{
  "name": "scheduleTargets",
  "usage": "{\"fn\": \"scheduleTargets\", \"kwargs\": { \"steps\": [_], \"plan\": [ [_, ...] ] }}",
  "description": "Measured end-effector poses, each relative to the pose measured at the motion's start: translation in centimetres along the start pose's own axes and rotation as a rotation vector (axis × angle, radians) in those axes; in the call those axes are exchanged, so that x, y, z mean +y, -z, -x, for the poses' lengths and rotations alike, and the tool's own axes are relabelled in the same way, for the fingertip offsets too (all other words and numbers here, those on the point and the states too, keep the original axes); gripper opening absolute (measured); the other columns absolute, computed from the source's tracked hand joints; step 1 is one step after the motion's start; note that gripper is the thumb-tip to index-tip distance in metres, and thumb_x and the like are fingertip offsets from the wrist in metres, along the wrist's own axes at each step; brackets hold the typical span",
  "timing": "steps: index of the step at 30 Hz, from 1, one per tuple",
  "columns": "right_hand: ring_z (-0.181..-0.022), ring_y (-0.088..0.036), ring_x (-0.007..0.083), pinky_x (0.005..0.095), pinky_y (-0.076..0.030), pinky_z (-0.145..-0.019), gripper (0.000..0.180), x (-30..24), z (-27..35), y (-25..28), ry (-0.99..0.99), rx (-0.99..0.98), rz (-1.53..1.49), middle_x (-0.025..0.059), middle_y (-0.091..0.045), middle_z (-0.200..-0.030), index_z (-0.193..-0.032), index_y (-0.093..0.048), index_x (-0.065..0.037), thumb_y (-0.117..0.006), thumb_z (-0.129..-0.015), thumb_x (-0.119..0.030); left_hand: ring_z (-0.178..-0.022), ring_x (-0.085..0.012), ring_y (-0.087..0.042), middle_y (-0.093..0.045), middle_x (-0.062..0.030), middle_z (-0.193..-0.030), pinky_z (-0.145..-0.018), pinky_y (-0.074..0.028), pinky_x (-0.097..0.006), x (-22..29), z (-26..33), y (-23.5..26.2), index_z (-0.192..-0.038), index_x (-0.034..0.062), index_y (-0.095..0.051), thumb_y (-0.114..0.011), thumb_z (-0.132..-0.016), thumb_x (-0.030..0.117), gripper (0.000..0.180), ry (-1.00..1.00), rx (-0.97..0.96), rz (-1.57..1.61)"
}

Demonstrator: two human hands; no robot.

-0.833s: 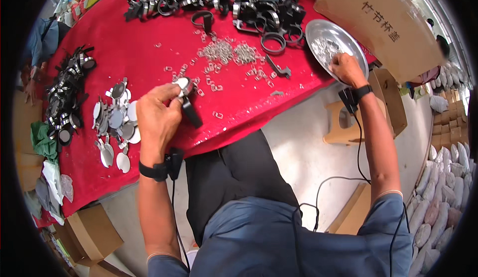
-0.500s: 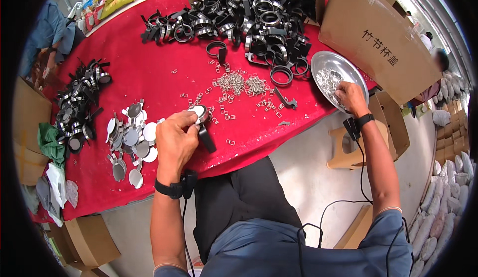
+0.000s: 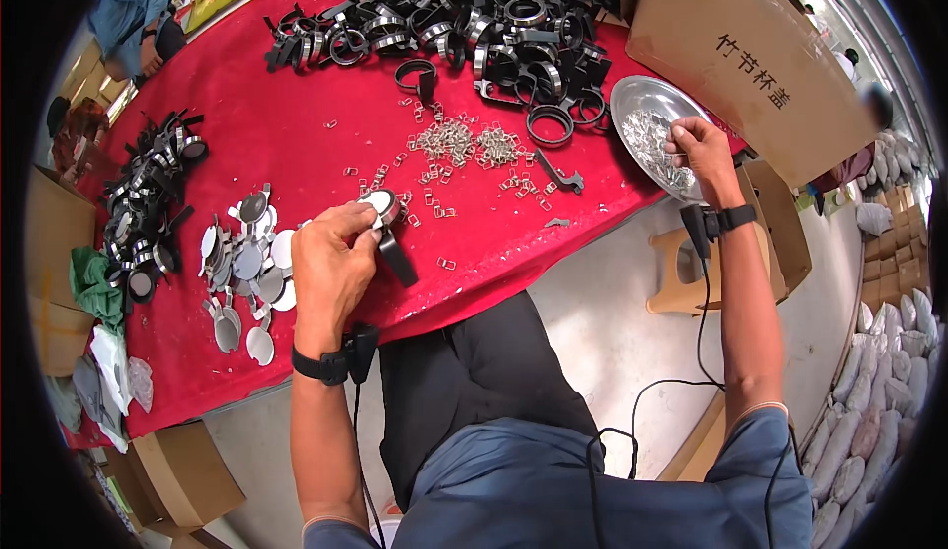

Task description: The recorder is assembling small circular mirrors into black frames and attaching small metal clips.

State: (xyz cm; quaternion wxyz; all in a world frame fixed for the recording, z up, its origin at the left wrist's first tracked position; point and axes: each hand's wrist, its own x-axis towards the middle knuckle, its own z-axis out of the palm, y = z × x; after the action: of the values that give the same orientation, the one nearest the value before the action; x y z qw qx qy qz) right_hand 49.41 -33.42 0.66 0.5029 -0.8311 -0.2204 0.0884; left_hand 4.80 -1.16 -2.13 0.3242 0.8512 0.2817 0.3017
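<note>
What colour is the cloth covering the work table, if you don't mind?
The cloth is bright red, shown clearly in the head view.

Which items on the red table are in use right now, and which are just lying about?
In use:
- left hand holding a round metal disc with a black handle
- right hand, fingers in the round silver tray of small metal clips

Lying about:
- loose silver clips scattered mid-table
- heap of black ring parts
- flat silver discs
- brown cardboard box
</note>
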Motion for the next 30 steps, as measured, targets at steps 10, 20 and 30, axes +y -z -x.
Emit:
{"fn": "scheduleTargets", "kwargs": {
  "steps": [10,20,30],
  "plan": [
    [-0.085,-0.073,0.0105,0.0228,-0.062,-0.068,0.016,-7.4,10.1,-13.8,-0.242,-0.515,-0.899,0.0044,-0.076,-0.102,-0.123,-0.074,-0.002,-0.074,-0.112,-0.014,-0.109,-0.0387,-0.082,-0.084,-0.0234,-0.12,-0.098,-0.065,-0.04,-0.5,0.5,0.3,-0.113,-0.0025,-0.085,-0.076,-0.089,0.003,0.027,-0.057,0.013,-0.026],
    [-0.078,-0.072,0.0103,0.0237,-0.059,-0.065,0.018,-10.6,16.9,-28.8,-0.322,-0.591,-0.815,0.0086,-0.079,-0.101,-0.12,-0.074,0.004,-0.073,-0.112,-0.013,-0.118,-0.0297,-0.081,-0.084,-0.0202,-0.125,-0.108,-0.06,-0.038,-0.2,0.1,0.3,-0.121,-0.0014,-0.086,-0.082,-0.094,0.003,0.028,0.114,-0.085,0.064],
    [-0.072,-0.065,0.0069,0.0236,-0.054,-0.059,0.021,-10.8,17.9,-32.5,-0.247,-0.478,-0.739,0.0028,-0.073,-0.091,-0.117,-0.076,0.004,-0.073,-0.112,-0.016,-0.115,-0.033,-0.082,-0.085,-0.0213,-0.122,-0.107,-0.062,-0.039,-0.2,0.0,0.3,-0.118,-0.0013,-0.086,-0.078,-0.089,0.002,0.03,0.038,-0.048,-0.024]
  ]
}}
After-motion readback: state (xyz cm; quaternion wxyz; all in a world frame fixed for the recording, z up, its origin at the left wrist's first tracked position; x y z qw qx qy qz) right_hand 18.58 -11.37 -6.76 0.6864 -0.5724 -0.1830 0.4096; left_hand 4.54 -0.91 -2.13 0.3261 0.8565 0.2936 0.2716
